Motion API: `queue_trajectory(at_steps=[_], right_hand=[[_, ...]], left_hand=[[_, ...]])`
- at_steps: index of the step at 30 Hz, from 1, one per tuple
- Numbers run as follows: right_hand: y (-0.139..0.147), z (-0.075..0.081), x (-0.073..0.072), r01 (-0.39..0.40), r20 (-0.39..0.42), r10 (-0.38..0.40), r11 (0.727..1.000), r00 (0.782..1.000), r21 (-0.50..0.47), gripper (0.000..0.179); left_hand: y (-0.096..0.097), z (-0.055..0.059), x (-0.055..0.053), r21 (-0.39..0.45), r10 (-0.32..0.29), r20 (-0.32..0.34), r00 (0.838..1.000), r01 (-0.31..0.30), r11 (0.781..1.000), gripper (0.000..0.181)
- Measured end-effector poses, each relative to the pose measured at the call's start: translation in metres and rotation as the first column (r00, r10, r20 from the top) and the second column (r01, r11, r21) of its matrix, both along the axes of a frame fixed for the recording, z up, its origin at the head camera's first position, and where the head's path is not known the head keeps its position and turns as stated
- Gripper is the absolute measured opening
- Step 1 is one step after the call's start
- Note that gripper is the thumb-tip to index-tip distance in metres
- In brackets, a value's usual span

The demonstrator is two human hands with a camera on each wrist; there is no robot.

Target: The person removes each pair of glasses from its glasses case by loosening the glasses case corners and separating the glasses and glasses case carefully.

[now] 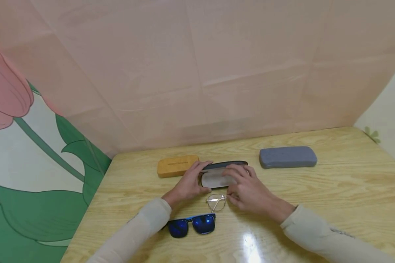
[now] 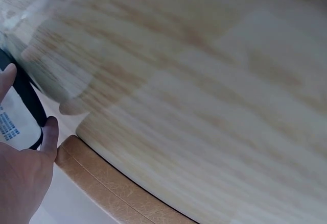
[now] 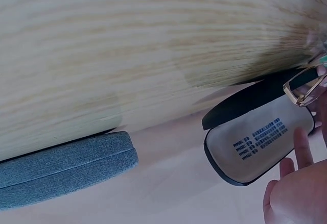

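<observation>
A dark glasses case (image 1: 218, 180) stands open between my hands, its pale lining showing; printed text is visible on the lining in the right wrist view. My left hand (image 1: 191, 182) grips the case's left end, thumb at the near edge and fingers at the far side. Thin metal-framed eyeglasses (image 1: 216, 202) are just in front of the case, their frame gold-toned in the right wrist view. My right hand (image 1: 250, 188) pinches them at their right side between thumb and finger, while its other fingers reach over the case. Blue-lensed sunglasses (image 1: 191, 224) lie nearer me, beside the left sleeve.
A tan glasses case (image 1: 174, 165), closed, lies behind my left hand. Farther right is a closed grey-blue case (image 1: 288, 157). All sit on a wood-grain table (image 1: 349, 197), with a pink sheet (image 1: 250, 73) hanging along its back edge.
</observation>
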State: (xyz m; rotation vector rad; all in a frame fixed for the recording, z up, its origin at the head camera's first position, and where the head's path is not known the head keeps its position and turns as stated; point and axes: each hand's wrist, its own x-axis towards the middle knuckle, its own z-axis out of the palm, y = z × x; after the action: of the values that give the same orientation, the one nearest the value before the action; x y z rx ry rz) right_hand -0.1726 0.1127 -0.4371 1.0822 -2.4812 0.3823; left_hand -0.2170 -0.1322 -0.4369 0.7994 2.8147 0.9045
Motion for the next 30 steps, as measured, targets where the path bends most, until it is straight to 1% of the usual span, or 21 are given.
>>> queue_trajectory(at_steps=[6,10,12,14,16,18,20,23,26,28,30], right_hand=[[-0.001,0.001,-0.001,0.008,-0.031,-0.008,1.000,1.000,-0.015,0.009],[0.001,0.005,-0.005,0.024,-0.050,-0.029,0.995,0.998,-0.102,0.008],[0.004,0.007,-0.010,0.051,-0.048,-0.060,0.986,0.997,-0.159,0.009],[0.008,0.008,-0.017,0.095,-0.033,-0.104,0.976,0.994,-0.197,0.015],[0.014,0.008,-0.025,0.142,0.002,-0.145,0.968,0.989,-0.209,0.022],[0.020,0.007,-0.034,0.183,0.060,-0.175,0.962,0.983,-0.202,0.029],[0.025,0.005,-0.041,0.219,0.128,-0.198,0.959,0.972,-0.181,0.035],[0.033,0.003,-0.049,0.251,0.217,-0.218,0.958,0.952,-0.141,0.044],[0.039,0.002,-0.056,0.264,0.281,-0.226,0.959,0.933,-0.106,0.050],[0.041,0.001,-0.060,0.253,0.304,-0.212,0.963,0.929,-0.099,0.052],[0.041,0.000,-0.064,0.231,0.316,-0.189,0.968,0.930,-0.100,0.051]], left_hand=[[0.000,0.003,0.001,-0.004,0.014,0.010,1.000,-0.014,1.000,0.092],[0.000,0.004,0.001,0.004,0.013,0.009,1.000,-0.013,1.000,0.092],[-0.001,0.003,0.001,0.011,0.011,0.007,1.000,-0.011,1.000,0.092],[-0.001,0.002,0.001,0.015,0.007,0.006,1.000,-0.008,1.000,0.091],[0.000,0.000,0.001,0.014,0.011,0.007,1.000,-0.011,1.000,0.091],[0.000,0.000,0.002,0.012,0.015,0.007,1.000,-0.015,1.000,0.091],[0.000,0.000,0.002,0.011,0.020,0.009,1.000,-0.021,1.000,0.090],[0.002,0.000,0.003,0.013,0.024,0.005,1.000,-0.024,1.000,0.090],[0.003,0.001,0.004,0.014,0.024,-0.001,1.000,-0.024,1.000,0.090],[0.003,0.002,0.004,0.011,0.029,0.000,1.000,-0.029,1.000,0.090],[0.002,0.002,0.003,0.010,0.033,0.001,0.999,-0.033,0.999,0.089]])
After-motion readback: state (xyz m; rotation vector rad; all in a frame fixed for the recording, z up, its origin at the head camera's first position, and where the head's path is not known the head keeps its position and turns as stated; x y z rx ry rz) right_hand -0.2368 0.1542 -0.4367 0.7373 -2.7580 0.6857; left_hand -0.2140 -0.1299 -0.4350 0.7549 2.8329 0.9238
